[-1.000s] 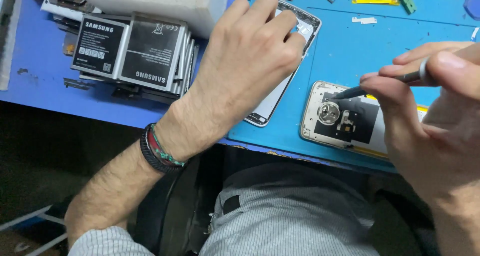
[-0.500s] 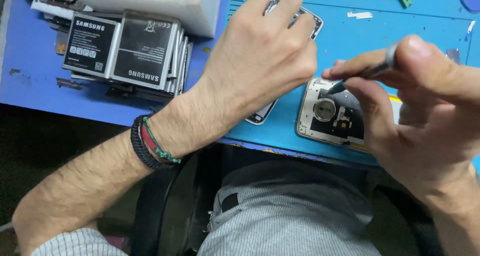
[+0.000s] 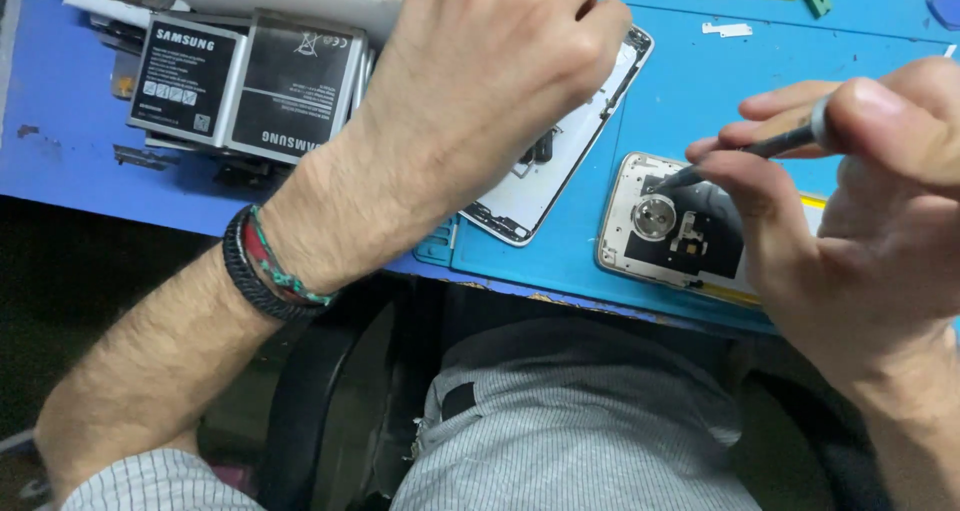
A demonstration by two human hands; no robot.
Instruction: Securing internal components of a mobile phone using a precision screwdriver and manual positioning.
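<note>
Screwdriver (image 3: 770, 149) work is in hand: the right hand (image 3: 860, 221) pinches the slim tool in closed fingers, its tip on the opened phone (image 3: 670, 233) lying on the blue mat (image 3: 680, 81) near the surface's front edge. The left hand (image 3: 490, 71), loosely curled, rests on a white phone frame (image 3: 560, 171) beside it, gripping nothing clearly. Next, I judge, the tip must seat squarely before turning.

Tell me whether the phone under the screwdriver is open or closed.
Open: the phone lies back cover off, its camera ring and dark inner parts exposed.
</note>
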